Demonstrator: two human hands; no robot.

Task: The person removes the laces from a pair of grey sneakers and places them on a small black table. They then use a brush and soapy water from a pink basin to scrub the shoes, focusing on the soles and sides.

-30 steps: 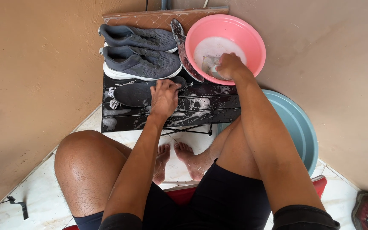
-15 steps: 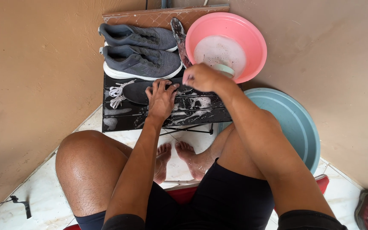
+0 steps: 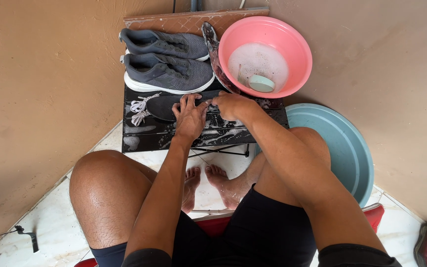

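Head view: left hand (image 3: 190,117) flat, pressing dark insole (image 3: 166,106) onto soapy black table (image 3: 139,133); right hand (image 3: 231,105) closed at its far end, contents unclear. Laces (image 3: 139,110) out; grey shoes (image 3: 166,62) look unwashed. Pink basin (image 3: 300,54) sudsy. Judged early stage.

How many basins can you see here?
2. A pink basin with soapy water sits at the back right of the small black table; a larger blue basin stands on the floor beside the person's right leg, partly hidden.
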